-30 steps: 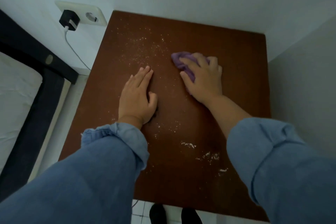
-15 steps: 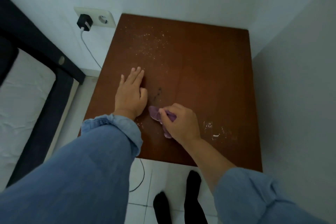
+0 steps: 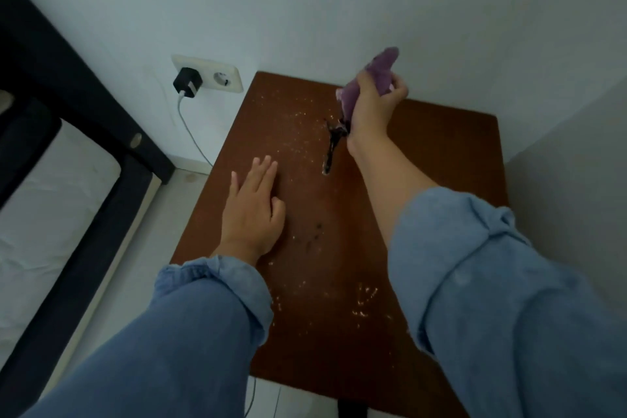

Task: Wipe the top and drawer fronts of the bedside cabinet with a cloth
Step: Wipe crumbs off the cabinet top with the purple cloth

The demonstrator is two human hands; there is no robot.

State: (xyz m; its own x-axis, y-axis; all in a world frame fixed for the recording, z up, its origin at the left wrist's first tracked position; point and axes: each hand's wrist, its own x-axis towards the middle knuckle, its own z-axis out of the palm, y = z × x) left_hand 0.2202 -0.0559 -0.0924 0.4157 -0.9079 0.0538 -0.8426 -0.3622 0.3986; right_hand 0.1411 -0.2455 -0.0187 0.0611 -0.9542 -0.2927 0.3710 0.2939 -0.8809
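Now the right hand [image 3: 371, 102] has its grip closed around the purple cloth [image 3: 373, 80], bunched and lifted clear of the tabletop [image 3: 424, 146], its long axis running from about one o'clock down to seven. A dark streak [image 3: 330, 149] lies on the wood just below the cloth's lower end, toward seven o'clock from the grip. The left hand [image 3: 252, 210] lies flat and open, palm down, at about eight o'clock from the right hand, holding nothing and bracing on the cabinet top.

Pale crumbs [image 3: 291, 125] scatter at nine to ten o'clock from the cloth, and a second patch [image 3: 364, 302] sits near the front edge at six o'clock. By my judgement the top is only partly wiped, and the right hand, being the nearer, needs to bring the cloth down onto the streak. The drawer fronts are out of sight. No containers show. A charger [image 3: 187, 82] sits in the wall socket [image 3: 224, 78] at nine o'clock, beside the bed [image 3: 51, 200].
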